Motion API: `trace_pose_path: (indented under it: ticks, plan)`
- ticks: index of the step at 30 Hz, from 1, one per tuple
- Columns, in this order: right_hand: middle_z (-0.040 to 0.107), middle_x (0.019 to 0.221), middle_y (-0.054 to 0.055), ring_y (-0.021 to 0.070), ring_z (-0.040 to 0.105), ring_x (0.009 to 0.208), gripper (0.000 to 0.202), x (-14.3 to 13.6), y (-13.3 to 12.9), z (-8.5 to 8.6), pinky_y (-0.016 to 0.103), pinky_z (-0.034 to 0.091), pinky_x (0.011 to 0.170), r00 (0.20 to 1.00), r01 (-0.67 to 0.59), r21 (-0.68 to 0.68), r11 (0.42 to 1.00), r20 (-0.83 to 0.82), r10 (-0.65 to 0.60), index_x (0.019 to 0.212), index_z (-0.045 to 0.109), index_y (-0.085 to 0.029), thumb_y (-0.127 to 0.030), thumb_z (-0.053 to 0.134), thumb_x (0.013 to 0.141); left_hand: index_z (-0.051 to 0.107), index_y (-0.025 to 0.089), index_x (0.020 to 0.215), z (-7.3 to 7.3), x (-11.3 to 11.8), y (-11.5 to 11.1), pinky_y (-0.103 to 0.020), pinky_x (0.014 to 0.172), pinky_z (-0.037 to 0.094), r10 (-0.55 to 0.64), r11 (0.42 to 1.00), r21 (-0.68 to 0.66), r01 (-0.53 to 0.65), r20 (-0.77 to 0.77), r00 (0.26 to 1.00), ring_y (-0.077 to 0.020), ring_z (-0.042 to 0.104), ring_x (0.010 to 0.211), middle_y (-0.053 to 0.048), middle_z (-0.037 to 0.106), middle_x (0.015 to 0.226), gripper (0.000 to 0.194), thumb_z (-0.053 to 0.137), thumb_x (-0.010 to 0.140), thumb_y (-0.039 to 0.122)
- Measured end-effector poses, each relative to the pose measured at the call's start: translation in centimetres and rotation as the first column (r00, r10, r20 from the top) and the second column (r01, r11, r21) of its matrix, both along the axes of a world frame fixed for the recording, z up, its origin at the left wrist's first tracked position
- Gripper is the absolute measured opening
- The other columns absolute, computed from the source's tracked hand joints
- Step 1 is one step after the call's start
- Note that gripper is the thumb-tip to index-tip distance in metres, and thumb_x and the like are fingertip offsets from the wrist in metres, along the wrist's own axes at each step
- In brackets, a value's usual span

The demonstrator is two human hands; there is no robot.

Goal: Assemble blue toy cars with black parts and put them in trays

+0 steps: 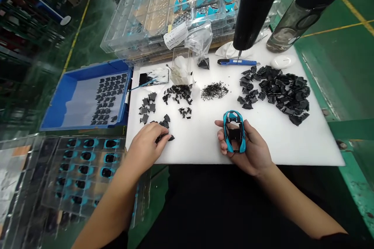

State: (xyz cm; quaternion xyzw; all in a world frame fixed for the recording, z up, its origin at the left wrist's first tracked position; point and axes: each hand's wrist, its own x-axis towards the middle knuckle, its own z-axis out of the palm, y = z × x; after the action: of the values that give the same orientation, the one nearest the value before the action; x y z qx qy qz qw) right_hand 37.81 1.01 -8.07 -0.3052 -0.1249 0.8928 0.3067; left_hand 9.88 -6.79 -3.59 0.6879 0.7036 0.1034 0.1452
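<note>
A blue and black toy car body (234, 132) rests in my right hand (253, 149), thumb along one side and fingers around the other. On the left of the white work surface, my left hand (147, 146) has thumb and fingertips pinched on a black plastic part (163, 137) at a small group of similar parts. Flat black pieces (144, 109) lie just beyond that hand. Small black rectangular pieces (179, 93) and a heap of tiny black screws (214, 91) sit farther back. Moulded black parts (288, 91) are piled at the right.
A black screwdriver (254, 11) hangs point-down over a blue pen-like tool (238, 62). Behind stand clear compartment trays (140, 31) and a bottle (295, 23). A blue tray (58, 97) holds black parts at left; below it, another clear tray (96, 146) holds car bodies.
</note>
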Motion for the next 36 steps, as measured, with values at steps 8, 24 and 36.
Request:
trace_pose_path:
  ticks: [8,24,36]
  plan:
    - [0.062,0.079,0.006,0.0146,0.053,0.057,0.054,0.3,-0.3,-0.1,0.028,0.047,0.053,0.989,0.140,-0.038,0.989,-0.049,-0.142,0.111,0.070,-0.014,-0.059,0.045,0.094,0.061,0.019,0.096,-1.7,2.8,3.5,-0.035,0.078,0.050,-0.130,0.983,0.125,0.137,-0.061,0.990,-0.0216,0.062,0.087,-0.005,0.065,0.090,0.010,0.054,0.096,0.026]
    - [0.053,0.080,0.005,0.0151,0.044,0.056,0.055,1.4,-0.8,-0.5,0.027,0.039,0.047,0.937,0.348,0.050,0.936,-0.025,-0.348,0.112,0.069,-0.019,-0.061,0.037,0.093,0.066,0.018,0.105,-2.7,8.4,6.8,-0.036,0.080,0.053,-0.364,0.908,0.231,0.349,0.022,0.931,-0.0223,0.065,0.090,-0.009,0.069,0.096,0.020,0.053,0.098,0.031]
    - [0.057,0.088,0.005,0.0148,0.049,0.058,0.041,1.3,-0.9,-2.4,0.030,0.043,0.052,0.973,0.227,0.219,0.949,-0.081,-0.215,0.106,0.070,-0.025,-0.059,0.062,0.082,0.069,0.017,0.105,-0.6,-7.2,0.8,-0.033,0.074,0.048,0.514,0.856,0.136,-0.499,-0.112,0.850,-0.0218,0.060,0.079,-0.009,0.067,0.095,0.035,0.055,0.088,0.044]
